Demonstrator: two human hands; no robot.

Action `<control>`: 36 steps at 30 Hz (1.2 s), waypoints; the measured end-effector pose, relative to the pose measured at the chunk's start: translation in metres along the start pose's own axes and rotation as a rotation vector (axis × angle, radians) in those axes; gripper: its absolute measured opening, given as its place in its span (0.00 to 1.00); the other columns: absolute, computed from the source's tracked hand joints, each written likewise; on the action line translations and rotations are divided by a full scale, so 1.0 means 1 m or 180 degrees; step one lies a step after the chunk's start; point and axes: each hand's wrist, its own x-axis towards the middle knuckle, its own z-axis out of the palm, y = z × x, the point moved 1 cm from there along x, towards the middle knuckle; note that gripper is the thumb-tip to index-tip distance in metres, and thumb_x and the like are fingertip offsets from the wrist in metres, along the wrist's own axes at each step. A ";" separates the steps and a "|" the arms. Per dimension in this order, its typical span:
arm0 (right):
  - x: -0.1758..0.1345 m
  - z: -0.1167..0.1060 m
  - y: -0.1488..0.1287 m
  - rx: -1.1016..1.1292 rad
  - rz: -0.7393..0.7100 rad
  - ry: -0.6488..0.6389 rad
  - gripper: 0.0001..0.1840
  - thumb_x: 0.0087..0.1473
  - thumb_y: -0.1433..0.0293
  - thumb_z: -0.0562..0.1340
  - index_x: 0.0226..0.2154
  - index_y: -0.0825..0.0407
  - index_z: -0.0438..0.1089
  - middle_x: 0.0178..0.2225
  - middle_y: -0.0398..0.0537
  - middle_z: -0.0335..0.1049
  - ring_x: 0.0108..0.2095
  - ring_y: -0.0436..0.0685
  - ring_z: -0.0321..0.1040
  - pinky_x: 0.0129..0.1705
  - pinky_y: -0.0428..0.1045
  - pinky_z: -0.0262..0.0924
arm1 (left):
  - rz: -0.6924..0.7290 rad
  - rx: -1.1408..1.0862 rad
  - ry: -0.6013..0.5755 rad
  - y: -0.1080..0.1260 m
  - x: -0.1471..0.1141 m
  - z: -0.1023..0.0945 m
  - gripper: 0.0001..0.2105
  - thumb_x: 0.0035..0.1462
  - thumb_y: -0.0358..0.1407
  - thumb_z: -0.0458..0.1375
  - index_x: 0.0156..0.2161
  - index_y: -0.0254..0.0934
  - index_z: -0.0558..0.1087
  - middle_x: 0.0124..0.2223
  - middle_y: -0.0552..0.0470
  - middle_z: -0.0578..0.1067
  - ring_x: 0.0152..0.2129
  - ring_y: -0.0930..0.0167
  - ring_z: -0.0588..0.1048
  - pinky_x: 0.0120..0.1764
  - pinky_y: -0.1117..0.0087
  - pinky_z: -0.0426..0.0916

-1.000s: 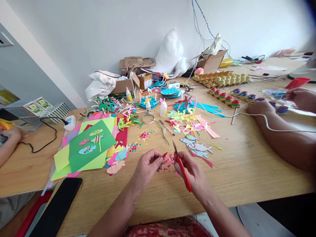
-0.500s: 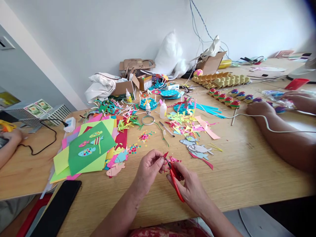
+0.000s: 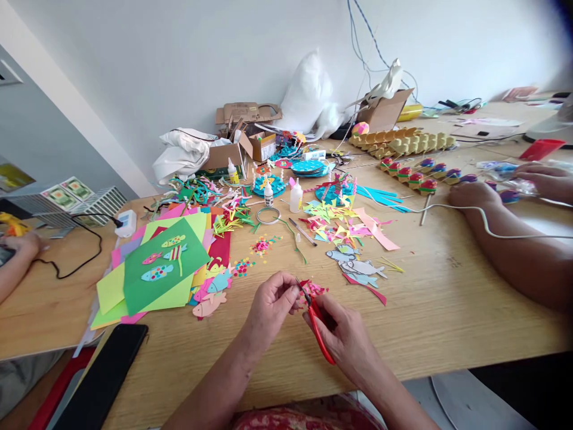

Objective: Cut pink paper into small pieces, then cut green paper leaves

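Observation:
My left hand (image 3: pixel 274 304) is closed in a pinch, with the small red paper piece (image 3: pixel 304 283) at its fingertips, mostly hidden by fingers and blades. In my right hand (image 3: pixel 342 334) are red-handled scissors (image 3: pixel 321 337), fingers around the handles and the blades against the left fingertips. Just beyond them lies a heap of tiny pink and red paper bits (image 3: pixel 317 290). Grey paper fish (image 3: pixel 362 267) rest to the right of it. Coloured paper fish (image 3: pixel 210 306) lie to the left, beside a green sheet (image 3: pixel 147 292) bearing decorated fish.
Glue bottles (image 3: pixel 296 197), a pen (image 3: pixel 304 233), a tape ring (image 3: pixel 268 216) and yellow and pink scraps (image 3: pixel 329 212) stand or lie ahead. A black phone (image 3: pixel 105 376) is at the near left. Another person's arm (image 3: pixel 510 245) reaches in from the right, near painted egg cartons (image 3: pixel 409 176).
The scissor blades have moved up across the red paper at my left fingertips, and its pointed tip no longer stands out above them. Both hands stay nearly in place.

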 end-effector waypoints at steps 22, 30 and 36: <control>-0.003 0.000 0.002 -0.0145 0.0025 -0.0184 0.14 0.54 0.65 0.51 0.19 0.52 0.55 0.16 0.36 0.50 0.18 0.46 0.48 0.21 0.42 0.44 | 0.0019 0.0042 0.0039 -0.005 -0.001 -0.008 0.05 0.51 0.35 0.53 0.29 0.34 0.64 0.23 0.57 0.64 0.20 0.78 0.64 0.24 0.77 0.60; -0.005 -0.001 0.004 -0.0179 0.0001 -0.0257 0.15 0.54 0.64 0.51 0.19 0.52 0.55 0.16 0.36 0.51 0.18 0.46 0.48 0.21 0.42 0.45 | -0.0009 0.0203 0.0051 -0.005 0.001 -0.012 0.06 0.50 0.36 0.53 0.28 0.34 0.63 0.23 0.57 0.63 0.20 0.78 0.63 0.24 0.77 0.60; -0.002 -0.006 0.011 -0.0396 0.0171 -0.0432 0.16 0.54 0.62 0.49 0.20 0.51 0.57 0.16 0.38 0.56 0.18 0.47 0.52 0.21 0.43 0.45 | -0.0121 0.0638 0.0012 -0.009 0.008 -0.027 0.07 0.49 0.37 0.51 0.28 0.34 0.63 0.20 0.58 0.63 0.18 0.78 0.62 0.22 0.77 0.59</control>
